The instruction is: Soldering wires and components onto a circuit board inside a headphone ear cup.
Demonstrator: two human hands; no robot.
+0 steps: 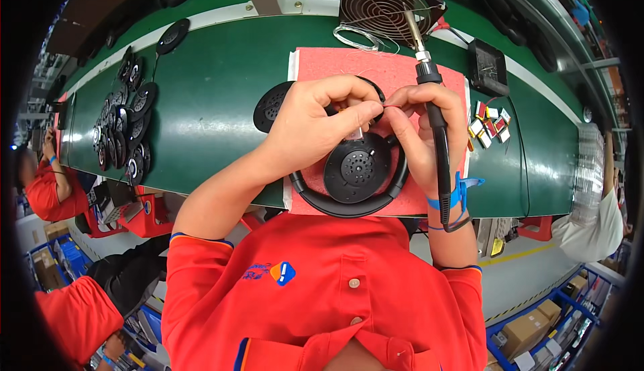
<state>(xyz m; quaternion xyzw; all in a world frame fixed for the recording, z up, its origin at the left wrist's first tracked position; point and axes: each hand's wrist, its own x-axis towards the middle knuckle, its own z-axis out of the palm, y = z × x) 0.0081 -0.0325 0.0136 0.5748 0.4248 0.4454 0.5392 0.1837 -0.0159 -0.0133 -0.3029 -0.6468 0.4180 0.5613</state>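
Note:
On a pink mat (315, 62) lies a pair of black headphones, its headband (345, 208) curving towards me and a round black ear-cup part (357, 171) with small holes facing up. My left hand (322, 113) is closed in a pinch above it, partly covering another round black part (272, 106). My right hand (433, 119) holds a soldering iron (428, 72) between its fingers, tip pointing away. Its thumb and forefinger meet my left fingertips at a thin dark-red wire (385, 107). The wire's ends are hidden by my fingers.
Several black speaker discs (121, 123) are heaped on the green bench (208, 96) at left. A fan (386, 5), a wire coil (355, 37) and a black tray (488, 68) stand at the back. Small battery packs (490, 124) lie right. A co-worker (50, 186) sits far left.

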